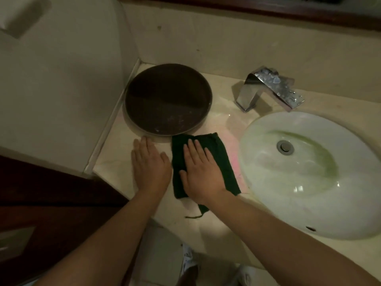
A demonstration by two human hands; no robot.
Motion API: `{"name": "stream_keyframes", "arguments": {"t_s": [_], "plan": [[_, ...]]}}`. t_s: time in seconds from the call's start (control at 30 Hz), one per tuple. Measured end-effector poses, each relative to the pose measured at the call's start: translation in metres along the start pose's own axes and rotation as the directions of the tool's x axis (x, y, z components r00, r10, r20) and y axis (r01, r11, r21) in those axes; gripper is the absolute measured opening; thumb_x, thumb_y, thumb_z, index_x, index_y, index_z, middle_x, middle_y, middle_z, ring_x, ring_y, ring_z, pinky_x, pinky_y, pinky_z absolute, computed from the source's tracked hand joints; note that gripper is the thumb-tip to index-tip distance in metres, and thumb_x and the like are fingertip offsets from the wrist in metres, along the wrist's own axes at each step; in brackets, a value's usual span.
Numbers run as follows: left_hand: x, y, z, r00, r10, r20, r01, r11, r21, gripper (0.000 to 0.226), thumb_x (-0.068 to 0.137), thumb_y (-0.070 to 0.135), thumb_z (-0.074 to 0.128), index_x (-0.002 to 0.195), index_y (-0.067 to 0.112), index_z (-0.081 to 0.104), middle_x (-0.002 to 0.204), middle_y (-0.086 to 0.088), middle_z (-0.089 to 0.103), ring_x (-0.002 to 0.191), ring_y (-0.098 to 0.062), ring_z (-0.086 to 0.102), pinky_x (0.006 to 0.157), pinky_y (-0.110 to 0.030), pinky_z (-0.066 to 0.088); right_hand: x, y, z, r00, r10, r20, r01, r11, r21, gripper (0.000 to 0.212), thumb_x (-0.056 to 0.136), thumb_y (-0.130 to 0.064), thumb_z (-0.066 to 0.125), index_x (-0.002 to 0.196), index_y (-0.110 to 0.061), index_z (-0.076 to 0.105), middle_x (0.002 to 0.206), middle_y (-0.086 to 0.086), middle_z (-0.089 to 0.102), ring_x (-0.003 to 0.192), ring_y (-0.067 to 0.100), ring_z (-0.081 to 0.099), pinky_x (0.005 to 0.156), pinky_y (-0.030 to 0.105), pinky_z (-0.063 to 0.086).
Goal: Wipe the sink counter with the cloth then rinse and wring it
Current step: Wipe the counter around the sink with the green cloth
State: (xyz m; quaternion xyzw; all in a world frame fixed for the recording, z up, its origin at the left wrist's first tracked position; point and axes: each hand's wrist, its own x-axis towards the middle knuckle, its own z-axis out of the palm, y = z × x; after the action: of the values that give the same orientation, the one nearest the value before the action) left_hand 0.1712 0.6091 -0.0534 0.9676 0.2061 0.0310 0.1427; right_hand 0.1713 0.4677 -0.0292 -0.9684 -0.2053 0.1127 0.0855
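Here, right hand (199, 172) spread on cloth (224, 157), left hand (150, 164) spread at tray (169, 100) edge, sink (257, 182) near

Round dark tray (168, 100) at the back left corner of a bathroom counter (115, 159).

The shallow tray has a pale metal rim and whitish specks on its brown base. Its left side sits close to the beige side wall (61, 89) and its back is near the rear wall. A dark wooden ledge (247, 11) runs along the top of the rear wall. A pale fitting (20, 15), too blurred to identify, hangs high on the side wall. Below the counter's front edge are pale floor tiles (165, 244) and what looks like a white shoe (188, 259). Dark wood panelling (51, 203) fills the lower left.
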Motion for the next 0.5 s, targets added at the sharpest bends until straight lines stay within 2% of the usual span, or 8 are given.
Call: {"name": "stream_keyframes", "arguments": {"t_s": [0.03,0.1,0.3,0.5], "plan": [[0.001,0.002,0.002,0.999,0.006,0.034,-0.008,0.999,0.036,0.066,0.093,0.029,0.031,0.152,0.004,0.015,0.16,-0.013,0.02,0.148,-0.027,0.015,0.121,-0.041,0.014,0.006,-0.001,0.004,1.0,0.014,0.006,-0.014,1.0,-0.011,0.068,0.1,-0.047,0.019,0.154,-0.011,0.0,0.163,0.007,-0.004,0.15,0.021,-0.007,0.122,0.038,-0.004],[0.002,0.002,0.005,0.997,0.005,0.076,-0.012,0.995,0.097,0.07,0.093,0.033,0.025,0.153,0.003,0.007,0.162,-0.013,0.011,0.149,-0.027,0.008,0.121,-0.043,0.012,0.016,-0.001,0.008,1.0,0.0,0.016,0.001,0.999,-0.035,0.068,0.099,-0.047,0.017,0.154,-0.01,0.001,0.163,0.007,-0.002,0.15,0.021,-0.006,0.122,0.039,-0.002],[0.004,-0.003,0.003,0.994,0.048,0.102,-0.062,0.988,0.14,0.07,0.092,0.035,0.019,0.152,0.002,0.004,0.162,-0.014,0.008,0.149,-0.028,0.006,0.121,-0.043,0.012,0.031,0.028,-0.003,0.996,-0.08,0.049,0.085,0.992,-0.094,0.067,0.098,-0.049,0.019,0.155,-0.014,0.007,0.164,0.003,0.005,0.15,0.018,-0.003,0.12,0.037,-0.006],[0.004,-0.004,0.003,0.992,0.038,0.121,-0.055,0.988,0.142,0.072,0.09,0.037,0.014,0.152,0.002,0.003,0.162,-0.015,0.007,0.149,-0.027,0.005,0.122,-0.042,0.009,0.063,0.069,-0.015,1.0,-0.022,-0.019,0.02,0.997,-0.077,0.068,0.097,-0.048,0.026,0.155,-0.014,0.014,0.163,0.007,0.009,0.151,0.021,0.002,0.119,0.037,-0.002]]}}
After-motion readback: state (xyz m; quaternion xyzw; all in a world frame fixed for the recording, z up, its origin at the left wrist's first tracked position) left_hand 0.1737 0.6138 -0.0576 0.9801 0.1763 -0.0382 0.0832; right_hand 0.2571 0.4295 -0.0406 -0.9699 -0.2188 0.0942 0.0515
